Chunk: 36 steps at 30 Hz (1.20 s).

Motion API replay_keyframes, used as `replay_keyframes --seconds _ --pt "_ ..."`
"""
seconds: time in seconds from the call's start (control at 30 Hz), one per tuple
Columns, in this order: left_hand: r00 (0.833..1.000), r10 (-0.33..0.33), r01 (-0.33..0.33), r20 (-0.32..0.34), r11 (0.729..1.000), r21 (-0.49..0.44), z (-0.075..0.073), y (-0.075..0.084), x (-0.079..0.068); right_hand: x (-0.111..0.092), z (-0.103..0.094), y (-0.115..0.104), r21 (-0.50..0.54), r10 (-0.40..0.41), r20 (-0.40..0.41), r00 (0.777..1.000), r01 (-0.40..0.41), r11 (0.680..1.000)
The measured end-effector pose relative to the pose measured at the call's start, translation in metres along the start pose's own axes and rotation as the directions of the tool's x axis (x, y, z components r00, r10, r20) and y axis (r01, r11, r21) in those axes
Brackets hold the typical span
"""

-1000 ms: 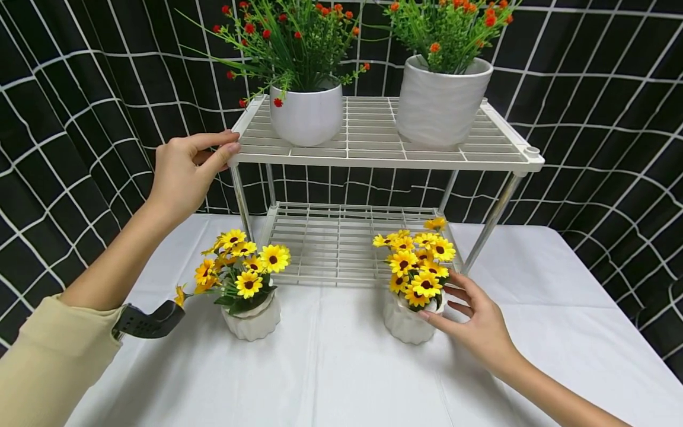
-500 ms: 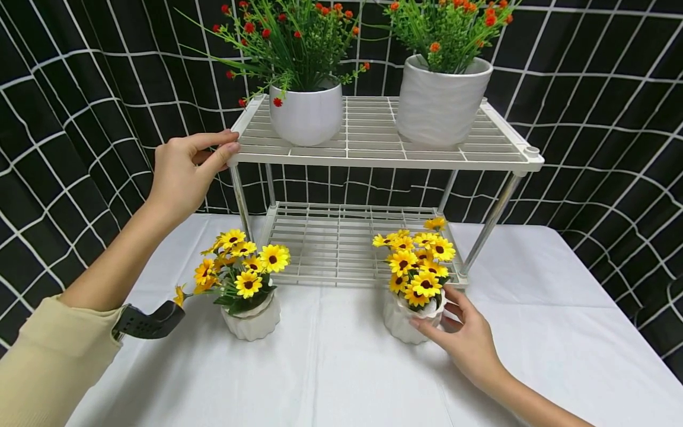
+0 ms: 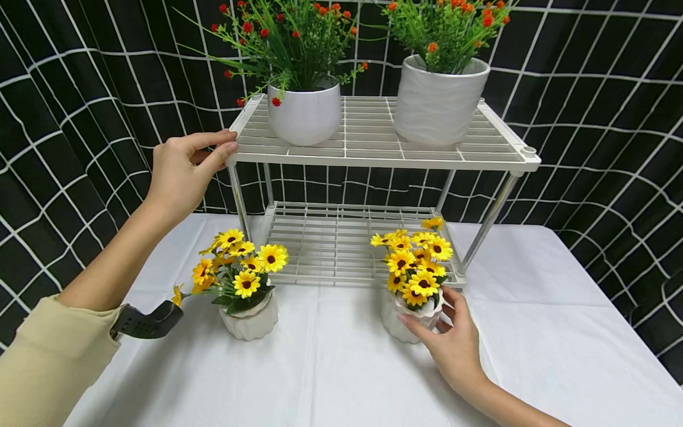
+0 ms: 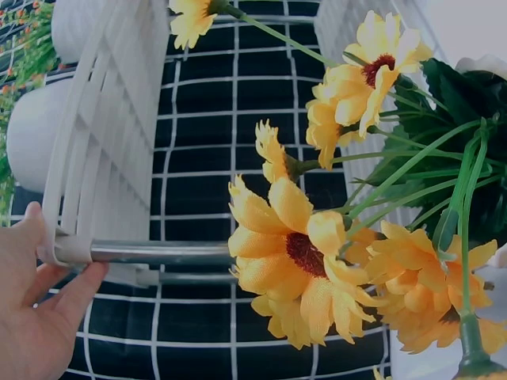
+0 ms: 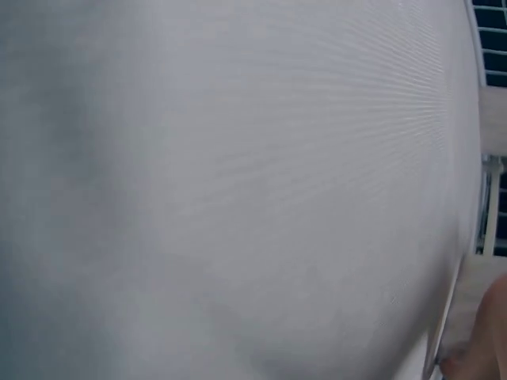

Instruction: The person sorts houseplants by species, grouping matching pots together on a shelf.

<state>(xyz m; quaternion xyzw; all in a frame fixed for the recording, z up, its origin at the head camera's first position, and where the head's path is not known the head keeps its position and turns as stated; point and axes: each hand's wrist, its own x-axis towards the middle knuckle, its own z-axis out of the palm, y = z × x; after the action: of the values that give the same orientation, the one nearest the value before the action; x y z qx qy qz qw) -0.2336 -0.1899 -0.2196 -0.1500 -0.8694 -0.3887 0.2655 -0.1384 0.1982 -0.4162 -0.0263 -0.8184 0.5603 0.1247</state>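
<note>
My left hand pinches the front left corner of the upper tier of a white wire rack; the left wrist view shows thumb and fingers around that corner, above the metal leg. On the cloth, my right hand grips a small white fluted pot of yellow artificial sunflowers from its right side, thumb in front and fingers behind, partly hidden. A similar sunflower pot stands at left, under my left forearm. The right wrist view shows mostly white cloth, with a bit of hand at the lower right edge.
On the upper tier stand a rounded white pot with red flowers and a larger textured white pot with orange flowers. The lower tier sits just behind the sunflower pots. A black cloth with white grid lines hangs behind.
My right hand has slid left and toward the front along the pot, its thumb now farther across the pot's front. The left hand and both sunflower pots stay about where they were.
</note>
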Motion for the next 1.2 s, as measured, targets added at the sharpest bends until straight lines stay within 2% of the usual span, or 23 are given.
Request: replay_keyframes --seconds 0.3,0.47,0.57,0.73,1.0,1.2 --pt "1.0 0.004 -0.004 -0.005 1.0 0.014 0.0 0.0 0.001 0.013 -0.001 0.003 0.041 -0.058 0.032 0.998 0.056 0.998" --pt "1.0 0.001 -0.001 -0.005 1.0 0.01 -0.001 0.0 0.001 0.019 -0.003 0.002 0.027 -0.013 0.049 0.999 0.012 1.0" --pt "1.0 0.001 -0.001 -0.002 1.0 -0.002 -0.001 -0.001 0.001 0.02 -0.002 -0.001 0.027 0.013 0.029 0.999 -0.014 1.0" --pt "1.0 -0.003 0.003 0.002 1.0 0.0 -0.001 -0.001 0.0 0.023 -0.001 -0.005 0.019 0.011 0.002 1.0 -0.011 1.0" --pt "1.0 0.011 -0.011 0.001 1.0 -0.006 -0.001 -0.002 0.002 0.028 0.002 -0.019 0.033 0.023 0.068 0.997 -0.025 0.999" --pt "1.0 -0.011 0.011 -0.002 1.0 0.018 -0.001 0.0 0.002 0.033 0.008 -0.035 0.038 0.018 0.096 0.995 -0.022 0.999"
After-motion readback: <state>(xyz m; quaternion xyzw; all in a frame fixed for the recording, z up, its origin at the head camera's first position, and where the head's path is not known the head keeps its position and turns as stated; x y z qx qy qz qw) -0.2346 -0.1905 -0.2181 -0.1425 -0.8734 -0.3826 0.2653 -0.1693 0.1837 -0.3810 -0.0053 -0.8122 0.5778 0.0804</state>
